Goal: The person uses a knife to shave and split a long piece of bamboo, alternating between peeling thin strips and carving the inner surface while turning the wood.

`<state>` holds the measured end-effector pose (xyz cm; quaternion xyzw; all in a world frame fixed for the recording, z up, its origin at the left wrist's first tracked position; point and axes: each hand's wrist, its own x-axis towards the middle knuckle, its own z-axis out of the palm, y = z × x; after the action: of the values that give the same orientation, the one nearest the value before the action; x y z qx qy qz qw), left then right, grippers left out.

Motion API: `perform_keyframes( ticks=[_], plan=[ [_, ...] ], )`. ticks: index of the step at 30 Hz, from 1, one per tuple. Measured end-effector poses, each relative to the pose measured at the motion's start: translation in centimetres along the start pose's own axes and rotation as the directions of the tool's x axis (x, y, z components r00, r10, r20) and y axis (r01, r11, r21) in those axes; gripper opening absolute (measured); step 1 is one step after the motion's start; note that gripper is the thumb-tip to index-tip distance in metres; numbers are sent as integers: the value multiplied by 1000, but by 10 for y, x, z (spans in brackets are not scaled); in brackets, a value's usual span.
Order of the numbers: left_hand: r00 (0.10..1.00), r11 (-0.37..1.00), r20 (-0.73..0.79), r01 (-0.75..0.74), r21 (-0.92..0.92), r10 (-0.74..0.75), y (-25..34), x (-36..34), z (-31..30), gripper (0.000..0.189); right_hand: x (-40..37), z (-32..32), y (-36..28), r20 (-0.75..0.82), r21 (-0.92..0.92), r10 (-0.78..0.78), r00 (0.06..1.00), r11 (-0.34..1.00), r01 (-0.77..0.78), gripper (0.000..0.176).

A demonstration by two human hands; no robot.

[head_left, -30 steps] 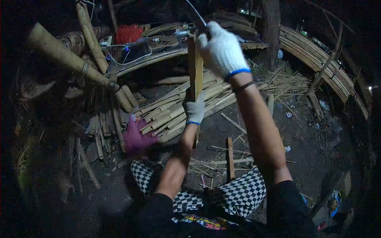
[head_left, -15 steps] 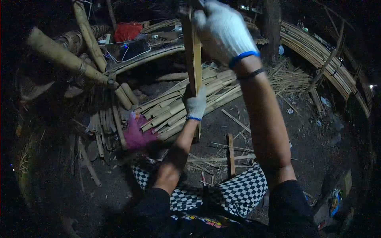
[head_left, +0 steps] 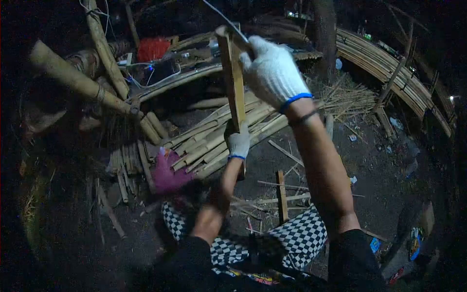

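Observation:
In white knit gloves with blue cuffs, both of my hands are out in front of me. My left hand (head_left: 238,144) is wrapped round the lower part of an upright split bamboo piece (head_left: 237,92), pale on one face and dark on the other. Higher up, my right hand (head_left: 275,73) is closed on the handle of a long-bladed knife (head_left: 224,18); the handle is mostly hidden in the glove. Its thin grey blade slants up to the left, across the top end of the bamboo.
Behind my left hand lies a pile of split bamboo (head_left: 209,141), beside a pink bag (head_left: 170,171). Thick bamboo poles (head_left: 73,73) stand at the left. Long bundled strips (head_left: 389,65) curve along the right. A short wooden piece (head_left: 282,197) lies by my checkered trousers (head_left: 296,233).
My right hand has come slightly down, and more of the knife blade shows over the bamboo's top. The bamboo and my left hand sit a little lower in view.

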<state>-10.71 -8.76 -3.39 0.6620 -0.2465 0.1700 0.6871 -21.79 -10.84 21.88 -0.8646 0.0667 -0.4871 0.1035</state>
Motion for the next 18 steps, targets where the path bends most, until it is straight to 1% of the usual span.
perform_keyframes(
  ticks=[1,3,4,5,6,7,8,9,10,11,12,13,14,15,16,17,18],
  plan=[
    [1000,1000,1,-18,-7,18,24,9,0,23,5,-18,-9,-82,60,-71,994,995,76,22],
    [997,996,-71,-33,77,39,62,12,-8,24,11,-43,-27,-287,71,-236,929,961,266,20],
    [992,974,-77,-84,211,102,67,15,-9,25,12,-43,-27,-348,66,-284,893,943,326,20],
    [993,972,-73,-78,222,96,53,14,-10,25,7,-25,-20,-345,76,-274,898,945,317,20],
    [989,965,21,-149,215,148,27,12,-9,26,-5,6,-7,-249,82,-120,961,986,145,21],
    [974,956,113,-217,196,198,2,9,-8,27,-18,31,4,-150,66,38,988,997,-28,22],
    [954,994,297,8,106,-40,-23,0,-16,29,-30,45,15,-21,81,121,992,990,-119,22],
    [949,950,288,32,311,-126,-28,3,-19,41,-34,46,18,91,85,192,977,976,-200,22],
    [912,997,410,60,-55,-32,-32,13,-26,43,-31,43,24,111,76,139,984,986,-148,23],
    [864,905,494,126,-406,101,-28,27,-33,46,-26,34,21,133,66,85,987,993,-95,24],
    [754,970,653,202,-133,-67,-28,40,-39,44,-20,27,21,375,221,199,905,929,-296,25],
    [716,970,697,139,-201,42,-68,51,-26,36,-20,30,26,541,426,188,820,779,-460,26],
    [666,957,731,86,-275,150,-101,63,-13,29,-19,31,32,528,462,3,849,838,-290,22],
    [720,957,677,63,-283,153,-100,62,-7,25,-18,39,38,519,490,-65,852,840,-234,18],
    [770,957,619,38,-287,155,-102,61,1,21,-15,50,45,499,491,-82,862,847,-204,15],
    [829,957,534,-3,-289,164,-103,59,8,19,-11,59,52,482,478,-89,872,860,-176,12],
    [895,957,411,-58,-283,176,-104,57,15,17,-7,64,57,475,433,-85,876,889,-148,9]
  ],
)
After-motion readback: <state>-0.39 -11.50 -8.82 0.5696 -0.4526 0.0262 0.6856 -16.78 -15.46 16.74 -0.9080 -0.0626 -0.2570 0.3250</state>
